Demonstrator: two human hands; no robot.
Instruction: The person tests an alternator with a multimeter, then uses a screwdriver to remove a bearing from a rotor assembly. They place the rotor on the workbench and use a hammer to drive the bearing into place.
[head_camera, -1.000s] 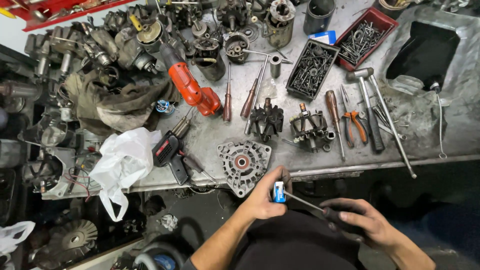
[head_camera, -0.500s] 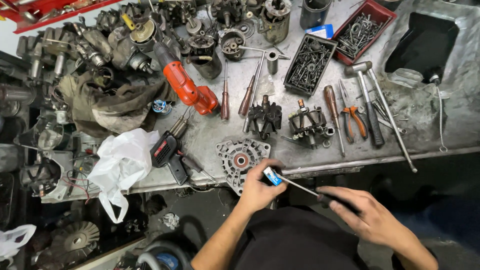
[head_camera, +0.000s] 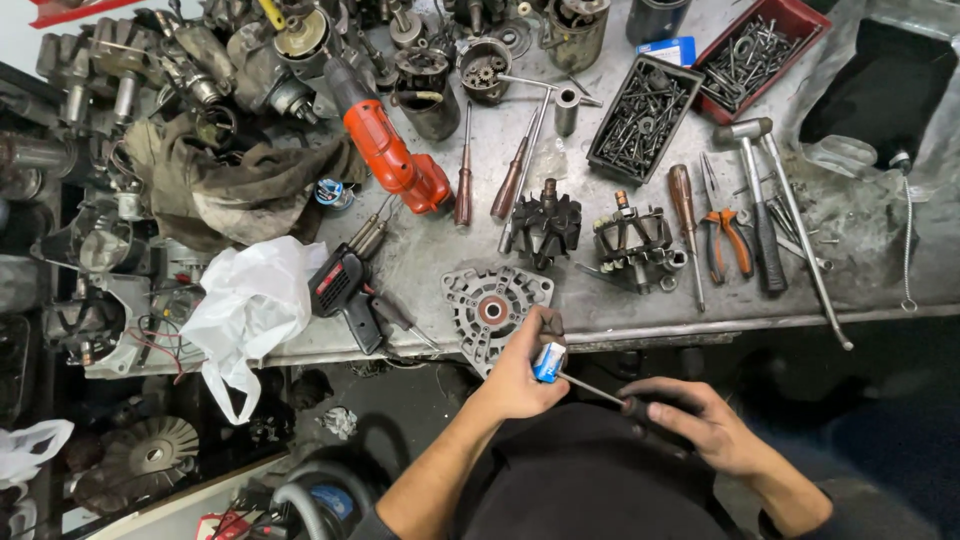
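While gripping a screwdriver (head_camera: 600, 388), right hand (head_camera: 700, 425); left hand (head_camera: 520, 370) pinching perhaps a small blue-white tube (head_camera: 547, 361).

On the tabletop (head_camera: 440, 250), the alternator cover (head_camera: 493, 308) lies at the near edge; two rotors (head_camera: 545, 222) behind it, pliers (head_camera: 727, 238) right, drill (head_camera: 385, 150) left.

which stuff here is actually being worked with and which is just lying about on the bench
In use:
- left hand holding a small blue-and-white object
- right hand gripping a dark-handled screwdriver, tip at that object
- alternator end cover at the bench edge, nearest the hands

Lying about:
- orange drill
- orange-handled pliers
- hammer
- screw trays
- white plastic bag
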